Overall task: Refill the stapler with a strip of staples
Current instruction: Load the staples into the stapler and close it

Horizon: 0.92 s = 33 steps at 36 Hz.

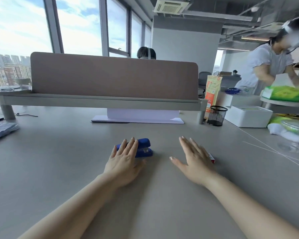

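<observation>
Smooth matt grey desk (pixel 76 169), glossy blue plastic stapler (pixel 143 147) with a metal front, black wire-mesh pen cup (pixel 217 116), felt-like matt divider panel (pixel 114 76), white plastic box (pixel 248 116)

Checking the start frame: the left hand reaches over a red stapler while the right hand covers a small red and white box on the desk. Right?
Not quite: the stapler is blue, not red, as the head view shows. The left hand does reach over it, and the right hand does cover a small red and white box on the desk.

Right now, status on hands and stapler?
Left hand open, fingers draped over blue stapler, no grip. Right hand open, flat, covering small red-and-white box. Stapler closed. Nothing in the way.
</observation>
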### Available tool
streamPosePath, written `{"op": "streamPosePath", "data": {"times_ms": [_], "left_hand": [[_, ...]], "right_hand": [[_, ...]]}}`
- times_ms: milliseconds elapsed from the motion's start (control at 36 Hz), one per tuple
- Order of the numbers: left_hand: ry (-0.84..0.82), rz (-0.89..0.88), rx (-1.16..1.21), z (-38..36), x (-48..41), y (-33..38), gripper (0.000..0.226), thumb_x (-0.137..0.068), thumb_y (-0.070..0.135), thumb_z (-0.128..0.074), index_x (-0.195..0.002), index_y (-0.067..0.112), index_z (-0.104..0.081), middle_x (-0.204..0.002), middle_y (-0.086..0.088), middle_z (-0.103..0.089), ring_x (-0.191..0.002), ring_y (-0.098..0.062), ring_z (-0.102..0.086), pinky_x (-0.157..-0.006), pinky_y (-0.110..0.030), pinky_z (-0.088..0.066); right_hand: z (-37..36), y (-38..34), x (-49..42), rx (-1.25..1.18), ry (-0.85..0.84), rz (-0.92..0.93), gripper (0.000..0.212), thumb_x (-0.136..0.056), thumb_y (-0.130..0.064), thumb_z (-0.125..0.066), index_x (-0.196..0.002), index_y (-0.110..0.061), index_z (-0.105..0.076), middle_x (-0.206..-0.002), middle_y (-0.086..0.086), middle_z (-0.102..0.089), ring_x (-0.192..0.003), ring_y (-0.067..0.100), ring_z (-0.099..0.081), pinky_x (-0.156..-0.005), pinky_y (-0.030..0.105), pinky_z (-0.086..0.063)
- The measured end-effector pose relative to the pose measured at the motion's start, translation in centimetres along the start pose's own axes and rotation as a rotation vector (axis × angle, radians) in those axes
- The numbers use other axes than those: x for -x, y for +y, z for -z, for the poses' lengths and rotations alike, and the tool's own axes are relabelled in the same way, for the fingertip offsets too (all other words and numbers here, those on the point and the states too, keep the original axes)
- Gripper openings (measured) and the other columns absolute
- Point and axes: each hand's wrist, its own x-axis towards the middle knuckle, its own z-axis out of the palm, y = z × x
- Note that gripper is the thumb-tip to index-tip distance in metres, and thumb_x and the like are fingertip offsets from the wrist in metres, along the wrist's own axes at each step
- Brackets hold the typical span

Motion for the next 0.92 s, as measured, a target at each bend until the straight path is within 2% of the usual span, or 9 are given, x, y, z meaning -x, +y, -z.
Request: {"op": "streamPosePath", "data": {"times_ms": [83, 167, 222, 306, 472, 528, 639, 806, 917], "left_hand": [[0.007, 0.005, 0.022, -0.5, 0.0, 1.0, 0.078, -0.087, 0.064, -0.024, -0.145, 0.023, 0.007, -0.158, 0.007, 0.007, -0.145, -0.017, 0.011, -0.118, -0.038, 0.004], [0.009, -0.021, 0.016, -0.8, -0.5, 1.3, 0.084, -0.081, 0.070, -0.019, -0.145, 0.023, 0.007, -0.158, 0.008, 0.008, -0.144, -0.016, 0.012, -0.117, -0.036, 0.005], [0.003, -0.032, 0.019, -0.9, -1.0, 1.4, 0.085, -0.079, 0.070, -0.018, -0.145, 0.023, 0.007, -0.158, 0.009, 0.007, -0.144, -0.015, 0.011, -0.117, -0.034, 0.006], [0.007, -0.046, 0.026, -1.1, -1.9, 1.5, 0.086, -0.076, 0.072, -0.013, -0.145, 0.025, 0.007, -0.157, 0.010, 0.006, -0.144, -0.012, 0.010, -0.116, -0.032, 0.006], [0.008, -0.078, 0.012, -2.2, -5.0, 0.8, 0.096, -0.065, 0.079, 0.005, -0.145, 0.027, 0.008, -0.157, 0.012, 0.006, -0.144, -0.009, 0.009, -0.118, -0.031, 0.004], [0.014, -0.076, 0.017, -2.7, -6.4, 0.5, 0.092, -0.069, 0.079, 0.003, -0.145, 0.028, 0.006, -0.157, 0.012, 0.004, -0.144, -0.009, 0.008, -0.118, -0.031, 0.003], [0.018, -0.043, 0.037, -3.6, -10.1, 0.1, 0.065, -0.092, 0.055, -0.017, -0.146, 0.027, 0.004, -0.158, 0.010, 0.002, -0.144, -0.010, 0.007, -0.119, -0.031, 0.002], [-0.039, -0.060, 0.080, -5.0, -16.2, -0.9, 0.062, -0.094, 0.051, -0.018, -0.146, 0.027, 0.004, -0.158, 0.009, 0.004, -0.143, -0.009, 0.011, -0.119, -0.032, 0.004], [-0.039, -0.079, 0.087, -6.0, -19.5, -1.4, 0.061, -0.094, 0.049, -0.019, -0.146, 0.027, 0.004, -0.157, 0.011, 0.004, -0.143, -0.007, 0.011, -0.119, -0.032, 0.004]], "right_hand": [[0.9, 2.4, 2.0, 0.051, -0.158, -0.120, 0.084, -0.083, -0.069, -0.022, -0.145, -0.022, 0.009, -0.158, -0.006, 0.010, -0.144, 0.012, 0.014, -0.118, 0.036, 0.007], [1.1, 3.6, 3.0, 0.063, -0.262, -0.153, 0.092, -0.073, -0.078, -0.013, -0.146, -0.024, 0.004, -0.158, -0.005, 0.009, -0.144, 0.014, 0.012, -0.118, 0.034, 0.007], [0.9, 3.8, 3.0, 0.056, -0.270, -0.143, 0.095, -0.070, -0.080, -0.011, -0.146, -0.024, 0.002, -0.158, -0.005, 0.008, -0.145, 0.015, 0.011, -0.117, 0.032, 0.007], [0.5, 3.6, 2.1, 0.051, -0.252, -0.134, 0.086, -0.079, -0.074, -0.020, -0.146, -0.023, -0.001, -0.159, -0.003, 0.005, -0.145, 0.017, 0.009, -0.118, 0.033, 0.006], [-1.3, 3.1, -2.0, 0.031, -0.240, -0.136, 0.087, -0.079, -0.075, -0.020, -0.146, -0.022, -0.003, -0.159, -0.001, 0.003, -0.145, 0.019, 0.007, -0.119, 0.035, 0.005], [-2.0, 3.1, -3.8, 0.022, -0.234, -0.134, 0.089, -0.079, -0.074, -0.021, -0.146, -0.020, 0.000, -0.159, 0.001, 0.005, -0.145, 0.020, 0.008, -0.119, 0.036, 0.005], [-2.9, 3.3, -7.7, -0.006, -0.240, -0.156, 0.095, -0.079, -0.074, -0.024, -0.145, -0.013, 0.006, -0.158, 0.006, 0.009, -0.145, 0.023, 0.011, -0.119, 0.036, 0.006], [-4.3, 4.1, -14.1, -0.055, -0.306, -0.166, 0.091, -0.079, -0.075, -0.026, -0.146, -0.018, -0.004, -0.157, 0.007, 0.015, -0.143, 0.024, 0.018, -0.118, 0.039, 0.007], [-5.2, 4.5, -17.7, -0.075, -0.351, -0.174, 0.097, -0.075, -0.078, -0.027, -0.146, -0.018, 0.001, -0.156, 0.005, 0.018, -0.142, 0.023, 0.021, -0.118, 0.040, 0.010]]}}
